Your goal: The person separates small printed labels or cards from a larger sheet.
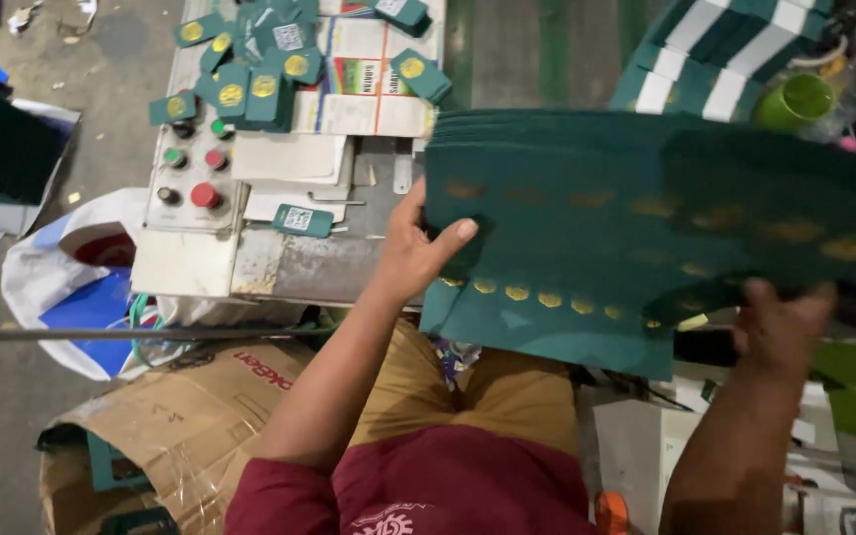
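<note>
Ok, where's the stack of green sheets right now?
In the head view the stack of green sheets is right of centre, held between the left hand and right hand, beside the control panel.

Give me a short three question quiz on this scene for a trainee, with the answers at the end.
1. True or false: both hands grip the stack of green sheets.
2. Which hand has its thumb on top of the stack's edge? A) left hand B) right hand
3. What lies on the panel right of the red button?

Key
1. True.
2. A; the right hand grips the stack's near edge, blurred.
3. A small green card, apart from the pile of cards farther back.
</note>
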